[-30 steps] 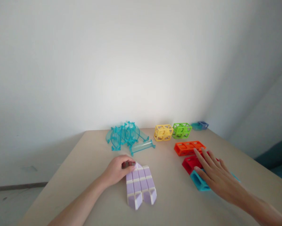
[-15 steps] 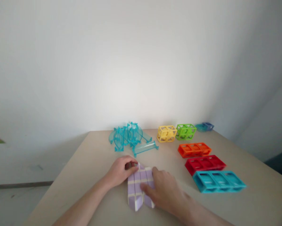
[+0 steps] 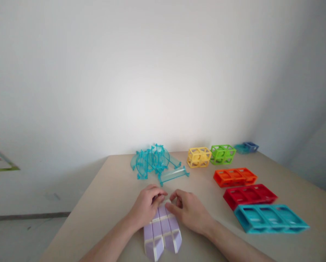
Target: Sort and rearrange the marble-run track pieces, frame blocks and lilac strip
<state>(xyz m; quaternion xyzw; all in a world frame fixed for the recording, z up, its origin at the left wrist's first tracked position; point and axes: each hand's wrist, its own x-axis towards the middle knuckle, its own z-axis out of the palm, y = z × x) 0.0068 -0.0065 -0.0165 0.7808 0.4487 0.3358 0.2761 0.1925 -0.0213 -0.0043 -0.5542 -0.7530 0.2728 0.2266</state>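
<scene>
A lilac toy of jointed blocks with white edges (image 3: 157,229) lies on the table in front of me. Wedge-shaped pieces stick out at its near end. My left hand (image 3: 145,206) is curled around the far left part, thumb and fingers pinching at it. Across from it, my right hand (image 3: 190,211) grips the far right corner with thumb and bent fingers. Between the two hands, the far end is partly hidden by fingertips.
Clear teal plastic track pieces (image 3: 153,160) are heaped at the back. Yellow (image 3: 199,157) and green frame blocks (image 3: 222,154) stand near the wall. Orange (image 3: 235,177), red (image 3: 250,195) and turquoise frame blocks (image 3: 270,218) line the right side. A blue piece (image 3: 250,146) sits in the far corner.
My right hand has slid from the lilac toy's right side to its far end, closer to my left hand. The whole view has shifted slightly, and more of the toy's near part shows.
</scene>
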